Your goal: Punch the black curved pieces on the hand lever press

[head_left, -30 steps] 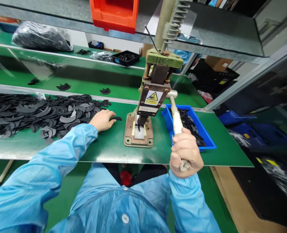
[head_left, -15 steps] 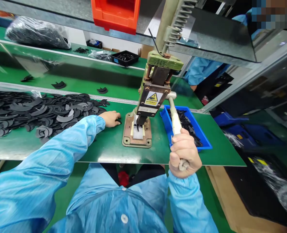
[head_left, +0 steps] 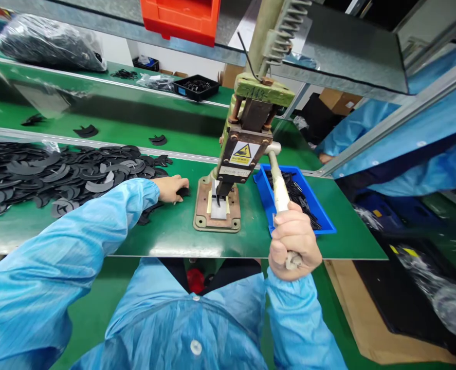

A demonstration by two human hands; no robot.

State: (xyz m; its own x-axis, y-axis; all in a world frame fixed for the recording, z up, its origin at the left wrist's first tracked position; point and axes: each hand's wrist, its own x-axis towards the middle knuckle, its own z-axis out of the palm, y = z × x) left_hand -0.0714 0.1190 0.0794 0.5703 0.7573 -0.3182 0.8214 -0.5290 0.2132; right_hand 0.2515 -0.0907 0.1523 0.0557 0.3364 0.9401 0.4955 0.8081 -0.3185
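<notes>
Bare green bench lies between the hands, its near edge just below. Left hand rests loosely curled on a black curved piece. Right hand is fisted around the press lever.

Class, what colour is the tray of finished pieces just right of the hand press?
Blue. The tray shows best in the head view, beside the hand press.

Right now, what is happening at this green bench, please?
A person in a blue coat sits at a small hand press bolted to the green bench. The right hand is closed around the press lever. The left hand rests on a black curved piece just left of the press base, at the edge of a big pile of similar black pieces. A blue tray with dark parts stands to the right of the press.
</notes>
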